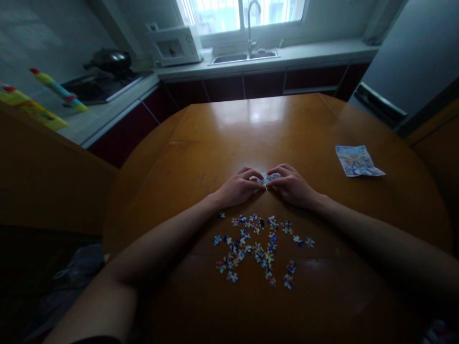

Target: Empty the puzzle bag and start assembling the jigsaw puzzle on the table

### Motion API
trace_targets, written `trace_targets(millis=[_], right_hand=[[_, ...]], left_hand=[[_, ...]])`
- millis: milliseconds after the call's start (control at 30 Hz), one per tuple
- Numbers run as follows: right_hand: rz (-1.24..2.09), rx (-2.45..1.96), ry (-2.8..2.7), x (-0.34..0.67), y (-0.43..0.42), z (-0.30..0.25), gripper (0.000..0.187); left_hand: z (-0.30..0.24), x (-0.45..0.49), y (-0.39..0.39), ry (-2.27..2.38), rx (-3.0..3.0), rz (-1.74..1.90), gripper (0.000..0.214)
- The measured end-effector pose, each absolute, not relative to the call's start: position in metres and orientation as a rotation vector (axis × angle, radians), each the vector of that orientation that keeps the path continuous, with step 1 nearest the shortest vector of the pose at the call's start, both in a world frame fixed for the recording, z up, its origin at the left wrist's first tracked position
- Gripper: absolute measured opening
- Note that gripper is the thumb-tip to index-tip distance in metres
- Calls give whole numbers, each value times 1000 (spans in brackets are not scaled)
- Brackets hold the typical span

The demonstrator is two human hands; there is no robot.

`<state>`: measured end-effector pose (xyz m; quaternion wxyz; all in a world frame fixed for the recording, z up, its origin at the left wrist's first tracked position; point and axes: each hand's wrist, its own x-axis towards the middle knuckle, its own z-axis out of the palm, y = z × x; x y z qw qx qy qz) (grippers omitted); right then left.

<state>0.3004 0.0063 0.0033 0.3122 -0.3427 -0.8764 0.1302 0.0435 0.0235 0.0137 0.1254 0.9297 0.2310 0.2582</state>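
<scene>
Both hands meet near the middle of the wooden table around a small joined section of jigsaw puzzle (266,177). My left hand (239,186) grips its left side, thumb and fingers bent in. On the opposite side my right hand (291,186) pinches it, thumb close to the left one. The fingers cover much of the section, so its full outline is hidden. Loose jigsaw pieces (258,251) lie scattered between my forearms, nearer to me, some overlapping.
A creased printed picture sheet (358,161) lies on the table (229,138) at the right. Beyond the table are a counter with a sink (247,57), a microwave (175,46) and a pan (111,61) on the stove. Yellow bottles (59,91) stand at the left.
</scene>
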Motion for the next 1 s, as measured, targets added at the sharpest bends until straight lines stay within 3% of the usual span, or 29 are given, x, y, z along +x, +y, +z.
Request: trace_targets(millis=[1000], right_hand=[[337,-907,-2317,300,6,4,27]], left_hand=[[11,44,25,725,2699,784,24]])
